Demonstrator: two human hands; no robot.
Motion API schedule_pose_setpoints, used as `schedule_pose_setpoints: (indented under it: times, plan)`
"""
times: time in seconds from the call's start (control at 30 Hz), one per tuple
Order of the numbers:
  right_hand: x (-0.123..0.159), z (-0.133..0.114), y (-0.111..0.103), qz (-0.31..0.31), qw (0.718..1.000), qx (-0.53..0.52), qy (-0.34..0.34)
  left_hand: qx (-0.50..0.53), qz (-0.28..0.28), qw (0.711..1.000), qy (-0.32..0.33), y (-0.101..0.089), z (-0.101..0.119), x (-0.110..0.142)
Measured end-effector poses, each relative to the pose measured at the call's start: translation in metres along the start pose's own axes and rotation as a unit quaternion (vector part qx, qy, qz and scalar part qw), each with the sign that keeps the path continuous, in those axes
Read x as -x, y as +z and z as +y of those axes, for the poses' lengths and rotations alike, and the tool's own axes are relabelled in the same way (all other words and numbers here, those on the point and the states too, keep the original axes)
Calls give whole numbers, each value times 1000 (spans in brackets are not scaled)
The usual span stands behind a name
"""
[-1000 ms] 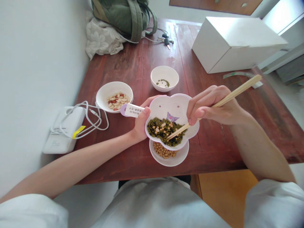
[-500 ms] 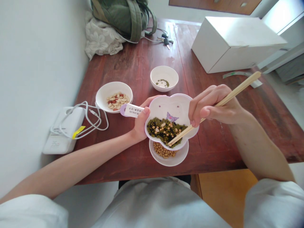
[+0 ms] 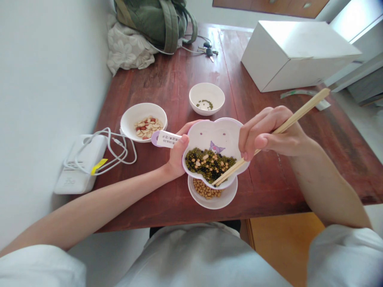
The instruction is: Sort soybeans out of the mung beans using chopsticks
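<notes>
My left hand [image 3: 178,152] grips the left rim and handle of a flower-shaped white and purple bowl [image 3: 220,137], tilted toward me and holding mixed green and yellow beans [image 3: 208,163]. My right hand [image 3: 271,133] is closed on a pair of wooden chopsticks [image 3: 287,123]; their tips rest at the bowl's near rim among the beans. Directly under that rim sits a small white bowl of yellow soybeans [image 3: 209,193].
A white bowl of peanuts [image 3: 143,121] and a white bowl with a few green beans [image 3: 207,97] stand farther back on the red-brown wooden table [image 3: 167,83]. White box [image 3: 295,54] at back right, green bag [image 3: 155,20] and keys [image 3: 209,51] behind, white device with cable [image 3: 80,161] at left.
The chopstick tips have slid a little toward the near rim of the tilted bowl. My left hand and the bowls have stayed put.
</notes>
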State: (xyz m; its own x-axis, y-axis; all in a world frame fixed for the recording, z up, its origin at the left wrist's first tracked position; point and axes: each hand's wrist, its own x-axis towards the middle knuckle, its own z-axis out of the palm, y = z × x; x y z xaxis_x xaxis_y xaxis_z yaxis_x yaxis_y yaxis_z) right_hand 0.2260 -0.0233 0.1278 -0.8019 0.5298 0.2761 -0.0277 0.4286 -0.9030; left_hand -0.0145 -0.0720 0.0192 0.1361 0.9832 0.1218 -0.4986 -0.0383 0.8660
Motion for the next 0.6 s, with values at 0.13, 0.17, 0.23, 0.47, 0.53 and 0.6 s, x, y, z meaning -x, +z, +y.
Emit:
schedule_pose_setpoints:
  times: [0.13,0.17,0.23,0.47,0.53,0.6]
  plan:
    - [0,-3,-2,1,1000,14,4,-14,14,1000,-15,0,0,0]
    - [0,-4,-2,2,1000,17,6,-19,17,1000,-18,0,1,0]
    - [0,-5,-3,4,1000,23,8,-23,20,999,-20,0,1,0]
    - [2,-4,-7,-12,999,48,4,-11,15,1000,-19,2,3,1]
    - [2,-2,-7,-22,999,37,8,-11,15,1000,-17,2,2,1]
    - [2,0,-8,-25,999,22,14,-13,15,1000,-16,1,1,1]
